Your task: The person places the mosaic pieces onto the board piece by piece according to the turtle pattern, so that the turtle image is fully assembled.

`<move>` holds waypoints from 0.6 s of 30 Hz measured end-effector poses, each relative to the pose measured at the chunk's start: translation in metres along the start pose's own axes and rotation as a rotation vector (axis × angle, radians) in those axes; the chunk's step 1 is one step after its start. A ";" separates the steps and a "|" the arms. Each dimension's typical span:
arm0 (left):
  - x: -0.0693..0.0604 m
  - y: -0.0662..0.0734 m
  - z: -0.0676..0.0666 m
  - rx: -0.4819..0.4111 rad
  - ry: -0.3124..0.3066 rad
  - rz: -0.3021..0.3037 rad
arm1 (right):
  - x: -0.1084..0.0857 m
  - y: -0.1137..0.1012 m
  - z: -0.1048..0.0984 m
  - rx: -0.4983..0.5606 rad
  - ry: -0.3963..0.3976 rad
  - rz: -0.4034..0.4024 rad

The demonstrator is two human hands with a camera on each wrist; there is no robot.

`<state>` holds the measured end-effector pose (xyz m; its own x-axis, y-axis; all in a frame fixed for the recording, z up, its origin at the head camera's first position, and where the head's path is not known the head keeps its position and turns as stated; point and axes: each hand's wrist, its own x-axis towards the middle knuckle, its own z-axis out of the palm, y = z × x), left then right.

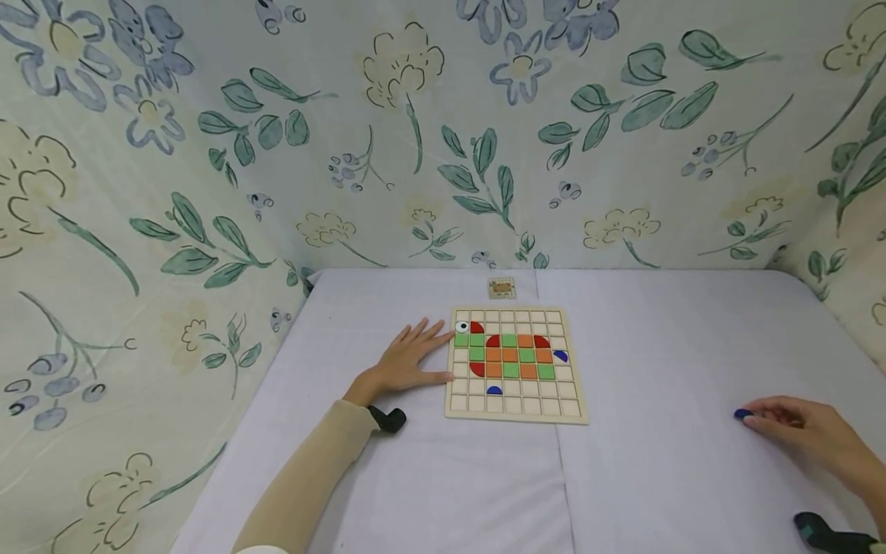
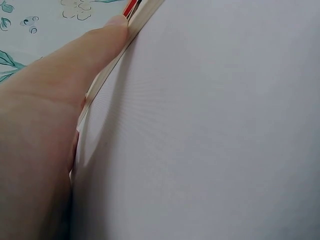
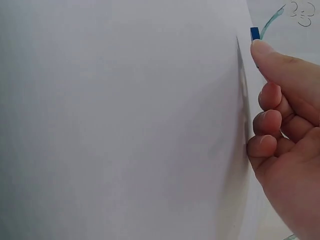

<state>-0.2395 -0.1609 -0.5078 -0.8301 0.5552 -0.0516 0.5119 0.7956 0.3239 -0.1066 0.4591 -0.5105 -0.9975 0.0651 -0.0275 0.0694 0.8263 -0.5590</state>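
A wooden grid board lies on the white cloth in the head view. Red, green and orange tiles fill its middle cells, with a white eye piece at upper left. Two blue half-round pieces sit in cells lower down and at the right. My left hand is spread flat, its fingertips and thumb touching the board's left edge; the left wrist view shows the thumb against that edge. Off to the right, my right hand pinches a small blue piece between thumb and finger, other fingers curled.
Beyond the board lies a small patterned card. White cloth covers the table, and a floral curtain hangs behind it and along both sides. Black straps with cameras are worn on both wrists.
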 end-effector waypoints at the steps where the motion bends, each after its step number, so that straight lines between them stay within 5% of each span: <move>1: 0.000 0.000 0.000 0.001 -0.001 -0.001 | 0.000 -0.002 0.001 -0.001 0.010 -0.002; 12: 0.001 -0.001 -0.001 0.008 -0.012 0.004 | -0.009 -0.054 0.009 0.086 0.122 -0.084; 18: 0.001 -0.001 0.000 0.013 -0.011 -0.002 | -0.011 -0.088 0.016 0.179 0.115 -0.094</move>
<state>-0.2410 -0.1615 -0.5085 -0.8289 0.5559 -0.0623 0.5131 0.7998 0.3115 -0.1021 0.3772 -0.4740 -0.9906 0.0645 0.1207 -0.0376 0.7198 -0.6932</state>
